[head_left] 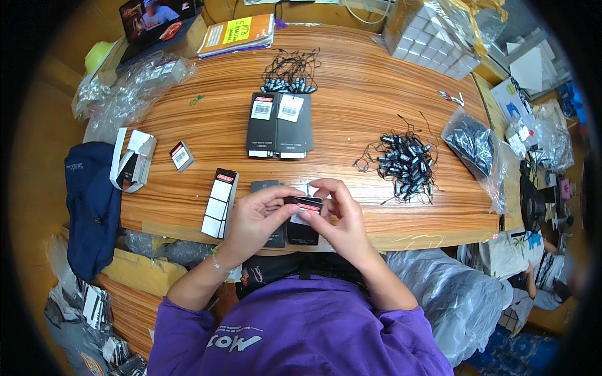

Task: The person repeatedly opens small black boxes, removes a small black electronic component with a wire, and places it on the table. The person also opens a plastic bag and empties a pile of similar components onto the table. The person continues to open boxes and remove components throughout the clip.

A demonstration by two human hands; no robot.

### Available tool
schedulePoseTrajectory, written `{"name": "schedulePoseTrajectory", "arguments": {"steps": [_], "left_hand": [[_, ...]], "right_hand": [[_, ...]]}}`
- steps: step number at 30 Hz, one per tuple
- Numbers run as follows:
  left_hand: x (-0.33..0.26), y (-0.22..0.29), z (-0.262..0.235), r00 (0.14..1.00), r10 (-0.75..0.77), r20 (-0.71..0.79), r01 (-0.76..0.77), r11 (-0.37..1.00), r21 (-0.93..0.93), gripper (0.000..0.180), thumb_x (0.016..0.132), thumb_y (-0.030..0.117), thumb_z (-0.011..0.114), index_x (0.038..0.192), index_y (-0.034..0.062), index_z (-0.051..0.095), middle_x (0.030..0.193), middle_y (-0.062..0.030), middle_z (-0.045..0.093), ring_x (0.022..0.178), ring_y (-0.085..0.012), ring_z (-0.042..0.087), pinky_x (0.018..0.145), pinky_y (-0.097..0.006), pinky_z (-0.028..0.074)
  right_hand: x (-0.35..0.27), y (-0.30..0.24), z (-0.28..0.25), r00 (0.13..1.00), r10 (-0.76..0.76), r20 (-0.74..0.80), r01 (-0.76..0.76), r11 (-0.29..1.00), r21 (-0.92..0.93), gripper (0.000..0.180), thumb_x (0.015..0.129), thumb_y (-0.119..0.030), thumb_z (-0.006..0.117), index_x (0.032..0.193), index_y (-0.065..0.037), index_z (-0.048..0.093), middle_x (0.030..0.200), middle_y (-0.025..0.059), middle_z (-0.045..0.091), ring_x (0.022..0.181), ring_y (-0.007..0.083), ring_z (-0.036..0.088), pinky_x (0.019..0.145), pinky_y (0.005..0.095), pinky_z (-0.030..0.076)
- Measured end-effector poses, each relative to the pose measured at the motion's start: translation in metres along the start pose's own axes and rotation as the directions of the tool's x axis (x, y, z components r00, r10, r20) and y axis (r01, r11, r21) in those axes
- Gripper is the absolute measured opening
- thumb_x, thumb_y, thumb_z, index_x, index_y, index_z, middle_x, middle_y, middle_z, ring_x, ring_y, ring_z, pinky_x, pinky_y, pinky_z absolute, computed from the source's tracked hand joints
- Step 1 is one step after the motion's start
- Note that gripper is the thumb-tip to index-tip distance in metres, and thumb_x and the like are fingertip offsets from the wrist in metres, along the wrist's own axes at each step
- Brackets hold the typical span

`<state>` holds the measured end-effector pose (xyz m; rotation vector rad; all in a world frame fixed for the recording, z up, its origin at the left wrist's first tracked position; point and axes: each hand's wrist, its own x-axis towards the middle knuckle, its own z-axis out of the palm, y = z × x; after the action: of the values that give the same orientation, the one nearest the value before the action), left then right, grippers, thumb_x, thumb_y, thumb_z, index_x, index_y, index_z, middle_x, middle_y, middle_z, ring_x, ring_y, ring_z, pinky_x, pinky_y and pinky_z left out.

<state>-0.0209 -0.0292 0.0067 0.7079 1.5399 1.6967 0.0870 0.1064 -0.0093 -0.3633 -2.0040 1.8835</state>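
Note:
At the table's front edge, my left hand (258,210) and my right hand (342,216) pinch a black hang tag (303,233) with a red-and-white label between them. Fingers of both hands meet at its top, where a small pale piece sticks up; I cannot make out what it is. Under my left hand lies a dark grey stack of tags (274,238), partly hidden. To its left is a stack of label strips (219,203), white with red tops. Beyond my hands are two piles of dark hang tags (279,135), with black tag strings (291,69) spread behind them.
A heap of black tag strings (404,164) lies to the right, beside a plastic bag of dark items (470,143). Small cards (182,156) and a white-banded bundle (139,156) sit left. White boxes (433,44) stand far right; a screen (157,19) far left.

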Motion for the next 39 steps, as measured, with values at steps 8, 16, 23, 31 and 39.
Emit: {"name": "schedulePoseTrajectory", "arguments": {"steps": [8,16,23,31,39], "left_hand": [[-0.001,0.0,0.003,0.998,-0.027,0.058,0.028,1.0,-0.006,0.022,0.087,0.002,0.054,0.108,-0.0038,0.056,0.094,-0.0075,0.063,0.088,-0.0084,0.059,0.076,-0.021,0.048],[0.003,0.017,-0.016,0.996,-0.039,-0.085,0.035,0.998,-0.042,0.021,0.087,0.003,0.052,0.107,0.002,0.047,0.084,-0.0046,0.061,0.074,-0.0058,0.056,0.064,-0.018,0.045],[0.008,0.018,-0.025,0.994,-0.042,-0.102,0.038,0.998,-0.04,0.018,0.086,0.003,0.053,0.103,0.0024,0.048,0.086,-0.0067,0.063,0.073,-0.006,0.058,0.061,-0.017,0.046],[0.007,0.017,-0.029,0.993,-0.063,-0.099,0.062,0.998,-0.011,0.018,0.086,0.005,0.055,0.103,0.0031,0.049,0.084,-0.0049,0.063,0.072,-0.0044,0.057,0.061,-0.017,0.044],[0.008,0.016,-0.027,0.994,-0.087,-0.071,0.087,0.996,-0.001,0.019,0.086,0.004,0.054,0.104,0.003,0.049,0.083,-0.0047,0.063,0.07,-0.0047,0.056,0.061,-0.017,0.043]], "right_hand": [[0.001,0.001,-0.013,0.993,0.054,0.108,-0.057,0.998,0.029,0.04,0.076,-0.004,0.067,0.114,-0.003,0.053,0.077,-0.0008,0.054,0.061,0.0032,0.045,0.057,0.0185,0.037],[0.006,-0.011,-0.119,0.889,-0.184,-0.419,-0.086,0.831,-0.549,0.022,0.08,-0.002,0.058,0.102,-0.002,0.059,0.074,0.0044,0.056,0.064,0.0117,0.051,0.059,0.0254,0.042],[-0.036,-0.008,-0.169,0.892,-0.181,-0.415,-0.232,0.603,-0.763,0.012,0.078,0.002,0.058,0.089,-0.002,0.063,0.073,0.0031,0.059,0.063,0.0105,0.051,0.06,0.0237,0.039],[-0.04,0.007,-0.168,0.959,-0.038,-0.281,-0.218,0.534,-0.817,0.011,0.072,0.0,0.062,0.083,-0.001,0.064,0.075,0.0109,0.058,0.071,0.0247,0.055,0.065,0.0326,0.043],[-0.031,0.008,-0.169,0.935,-0.102,-0.34,-0.19,0.665,-0.722,0.01,0.072,-0.001,0.064,0.082,0.0,0.063,0.079,0.0098,0.058,0.074,0.0229,0.055,0.069,0.0312,0.043]]}}
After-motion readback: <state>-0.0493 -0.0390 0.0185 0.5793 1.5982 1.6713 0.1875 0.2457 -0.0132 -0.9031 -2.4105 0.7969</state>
